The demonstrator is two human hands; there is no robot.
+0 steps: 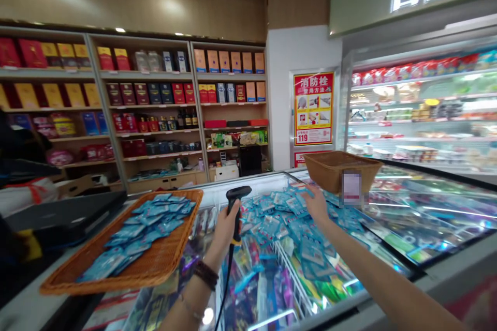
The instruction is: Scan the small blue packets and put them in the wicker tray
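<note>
My left hand (227,225) is wrapped round the grip of a black corded barcode scanner (235,212), held upright over the freezer. Blue packets (277,212) lie in a wide, loose heap on the freezer top. At the far side of this heap, my right hand (315,204) reaches among the packets; its fingertips are blurred, and whether a packet is between them is not clear. To the left, an orange wicker tray (163,264) holds more blue packets (143,230) in overlapping rows.
A brown basket (330,173) with a label stands behind my right hand. Colourful packages show in the freezer (264,289) below. The scanner's cable hangs down past my left wrist. Shelves of boxed goods (151,93) line the back; a dark flat object (70,217) lies left.
</note>
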